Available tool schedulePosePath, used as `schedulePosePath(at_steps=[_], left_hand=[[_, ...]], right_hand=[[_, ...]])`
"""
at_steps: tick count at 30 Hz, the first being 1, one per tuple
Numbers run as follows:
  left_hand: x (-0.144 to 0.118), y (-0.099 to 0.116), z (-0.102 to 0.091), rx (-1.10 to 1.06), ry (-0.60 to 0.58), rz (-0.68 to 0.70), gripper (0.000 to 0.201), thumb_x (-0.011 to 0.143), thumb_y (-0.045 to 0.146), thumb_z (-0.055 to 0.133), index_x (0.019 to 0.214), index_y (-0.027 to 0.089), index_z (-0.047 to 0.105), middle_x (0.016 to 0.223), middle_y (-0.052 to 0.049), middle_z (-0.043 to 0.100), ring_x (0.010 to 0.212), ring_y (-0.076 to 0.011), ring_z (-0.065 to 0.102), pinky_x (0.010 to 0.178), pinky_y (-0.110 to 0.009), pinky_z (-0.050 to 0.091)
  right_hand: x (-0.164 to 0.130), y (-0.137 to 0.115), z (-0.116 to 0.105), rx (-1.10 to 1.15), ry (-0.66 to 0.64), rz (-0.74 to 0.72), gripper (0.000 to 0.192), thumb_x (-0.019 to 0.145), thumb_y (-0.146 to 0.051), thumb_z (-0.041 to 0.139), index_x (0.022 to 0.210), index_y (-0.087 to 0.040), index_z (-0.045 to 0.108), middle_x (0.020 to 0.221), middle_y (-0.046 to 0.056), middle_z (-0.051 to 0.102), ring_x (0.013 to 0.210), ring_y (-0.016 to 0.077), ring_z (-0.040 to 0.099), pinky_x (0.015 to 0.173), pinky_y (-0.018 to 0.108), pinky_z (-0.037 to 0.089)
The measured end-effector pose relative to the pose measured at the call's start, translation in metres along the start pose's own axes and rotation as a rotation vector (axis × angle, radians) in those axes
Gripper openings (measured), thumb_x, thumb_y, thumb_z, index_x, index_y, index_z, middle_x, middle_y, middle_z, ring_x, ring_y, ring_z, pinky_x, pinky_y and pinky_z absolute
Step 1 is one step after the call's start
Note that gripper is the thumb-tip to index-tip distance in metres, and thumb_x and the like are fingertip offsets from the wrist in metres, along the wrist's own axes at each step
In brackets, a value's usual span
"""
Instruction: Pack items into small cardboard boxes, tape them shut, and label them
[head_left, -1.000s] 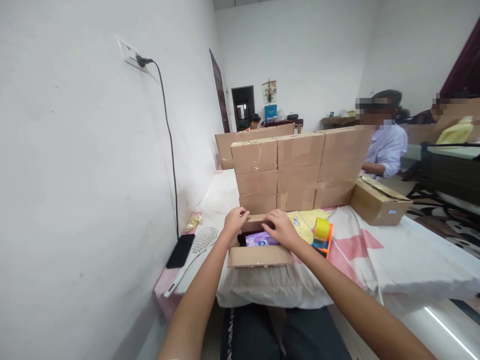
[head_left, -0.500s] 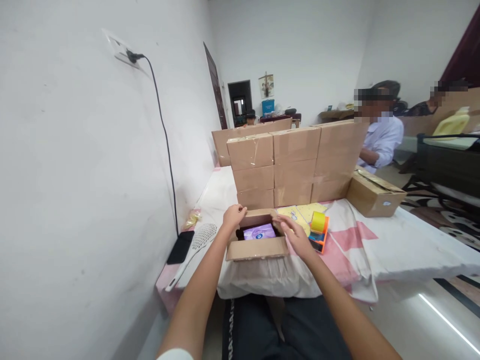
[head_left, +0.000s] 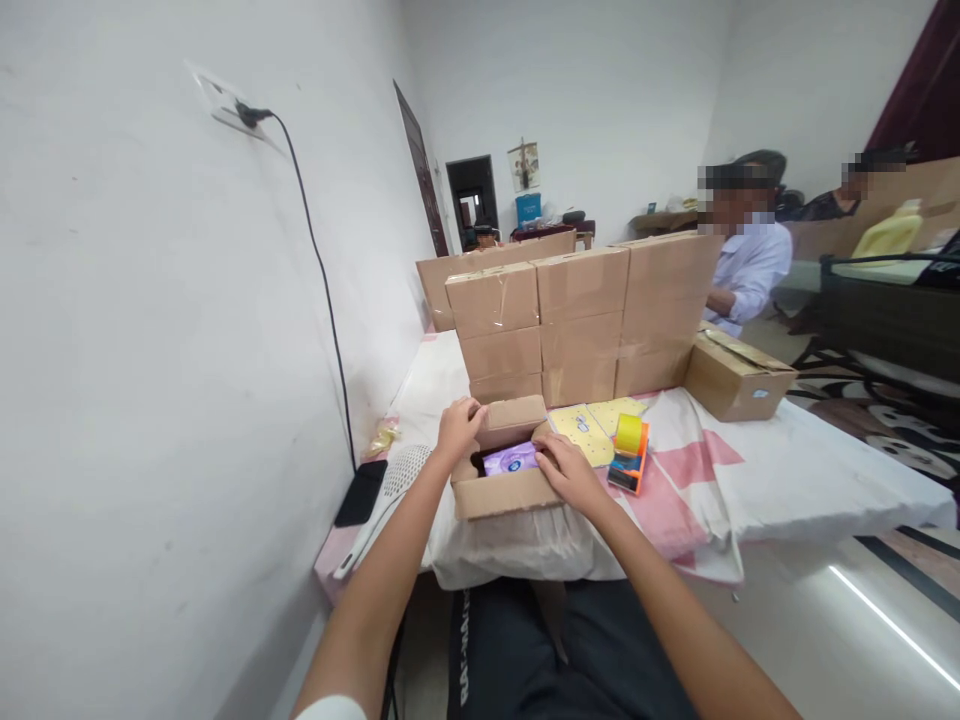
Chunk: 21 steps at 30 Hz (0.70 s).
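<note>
An open cardboard box (head_left: 510, 497) lies on the cloth in front of me, and a purple packet (head_left: 511, 460) shows inside it. At its far left corner my left hand (head_left: 459, 425) has its fingers together on the edge of the raised far flap (head_left: 514, 412). My right hand (head_left: 568, 470) reaches over the right side of the box, fingers bent and slightly apart, the tips by the right flap and the packet's right end. Right of the box stands an orange tape dispenser (head_left: 641, 462) with a yellow roll of tape (head_left: 629, 434).
Stacked cardboard boxes (head_left: 581, 320) form a wall behind. Another box (head_left: 739, 375) sits right. Yellow sheets (head_left: 585, 432) lie behind the dispenser. Left are a black phone (head_left: 361, 493) on a cable (head_left: 319, 250) and a white perforated swatter (head_left: 406, 470). A person (head_left: 750, 265) sits beyond.
My right hand has moved inward and down over the right side of the box. The far flap stands higher, and my left hand has shifted slightly. The view has moved a little.
</note>
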<state>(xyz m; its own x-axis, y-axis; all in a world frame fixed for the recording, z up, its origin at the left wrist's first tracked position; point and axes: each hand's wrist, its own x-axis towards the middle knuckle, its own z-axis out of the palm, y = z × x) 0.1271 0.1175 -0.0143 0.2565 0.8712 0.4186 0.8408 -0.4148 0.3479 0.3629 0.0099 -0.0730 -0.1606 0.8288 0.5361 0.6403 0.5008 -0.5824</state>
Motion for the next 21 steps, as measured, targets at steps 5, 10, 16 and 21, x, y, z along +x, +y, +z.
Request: schedulePosePath(at_steps=[5,10,16,21], left_hand=[[-0.034,0.000,-0.021,-0.027,-0.092,0.133,0.023,0.093,0.038,0.056,0.094,0.026,0.075,0.098,-0.003,0.077,0.094,-0.0207,0.068,0.095,-0.032,0.046],[-0.062,0.000,-0.020,-0.031,-0.177,0.187,0.029,0.094,0.040,0.055,0.106,0.027,0.078,0.127,-0.003,0.071,0.120,-0.0229,0.063,0.107,-0.035,0.043],[-0.073,-0.001,-0.008,-0.054,-0.232,0.137,0.041,0.101,0.038,0.038,0.120,0.026,0.072,0.145,-0.003,0.058,0.140,-0.0209,0.048,0.123,-0.042,0.026],[-0.076,-0.001,-0.005,-0.121,-0.251,0.098,0.044,0.102,0.038,0.036,0.133,0.025,0.064,0.150,-0.004,0.052,0.145,-0.0198,0.041,0.126,-0.045,0.018]], right_hand=[[-0.003,0.004,0.012,0.006,0.079,0.035,0.041,0.099,-0.038,0.044,0.136,-0.021,0.047,0.135,0.016,0.048,0.131,0.0291,0.047,0.112,0.049,0.039],[-0.022,0.011,0.016,0.115,0.126,0.012,0.061,0.097,-0.043,0.048,0.151,-0.022,0.030,0.148,0.017,0.032,0.146,0.0303,0.029,0.122,0.052,0.025],[-0.050,0.021,-0.009,0.183,-0.078,-0.115,0.088,0.088,-0.046,0.064,0.160,-0.026,0.017,0.163,0.014,0.025,0.151,0.0322,0.025,0.122,0.053,0.026],[-0.035,0.020,-0.013,0.060,-0.011,-0.173,0.072,0.083,-0.027,0.065,0.150,-0.025,0.040,0.148,0.014,0.048,0.139,0.0324,0.042,0.116,0.054,0.032]])
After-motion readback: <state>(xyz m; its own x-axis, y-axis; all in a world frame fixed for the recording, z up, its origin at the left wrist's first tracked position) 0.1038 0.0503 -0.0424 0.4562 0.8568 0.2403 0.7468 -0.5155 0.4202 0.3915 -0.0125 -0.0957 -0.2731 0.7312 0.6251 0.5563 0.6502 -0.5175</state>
